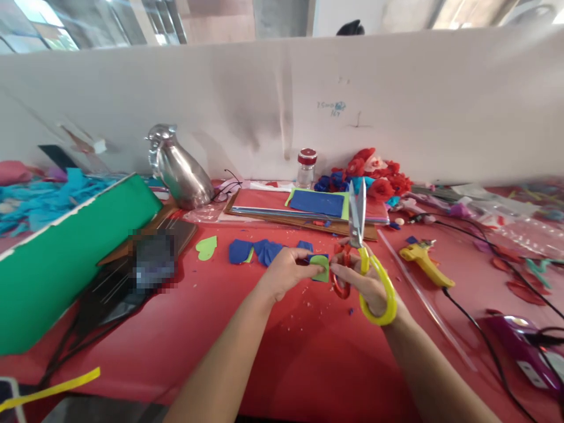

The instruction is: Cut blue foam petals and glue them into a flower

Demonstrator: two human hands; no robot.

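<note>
My left hand [288, 273] pinches a small blue piece with a rounded light-green piece [319, 268] lying over it. In my right hand [363, 279] is a pair of scissors [358, 220], its blades pointing up and slightly apart. One handle loop is yellow, and a red loop shows beside it. My right fingertips are close to the edge of the green and blue pieces; whether they touch is hard to tell. Blue pieces [264, 252] lie just beyond my left hand, and a light-green heart cutout [206, 248] is farther left.
Behind my hands is a stack of coloured sheets [259, 201]. A metal jug [183, 170], lidded jar [306, 170] and red paper flowers [383, 176] stand by the partition. A green box [83, 252] is left; a yellow glue gun [425, 264] and its cord are right.
</note>
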